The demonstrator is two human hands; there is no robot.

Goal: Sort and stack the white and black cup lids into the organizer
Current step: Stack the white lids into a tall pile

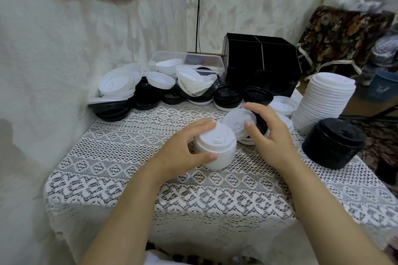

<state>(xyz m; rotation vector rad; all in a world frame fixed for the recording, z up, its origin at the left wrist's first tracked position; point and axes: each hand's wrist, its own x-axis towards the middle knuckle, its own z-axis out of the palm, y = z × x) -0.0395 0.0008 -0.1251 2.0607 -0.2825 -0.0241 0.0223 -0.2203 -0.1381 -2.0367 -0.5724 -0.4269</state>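
Observation:
My left hand (185, 148) grips a short stack of white lids (217, 146) standing on the lace cloth at the table's middle. My right hand (267, 133) curls round a tilted white lid (237, 121) that leans on a black lid (261, 123) just right of that stack. A tall stack of white lids (323, 101) and a shorter stack of black lids (333, 142) stand at the right edge. Loose white and black lids (150, 88) lie heaped at the back. The black organizer (258, 64) stands at the back right.
A clear plastic box (187, 60) holding lids sits left of the organizer, against the wall. The wall runs close along the table's left and back. A floral-covered piece of furniture (344, 34) stands to the right, beyond the table edge.

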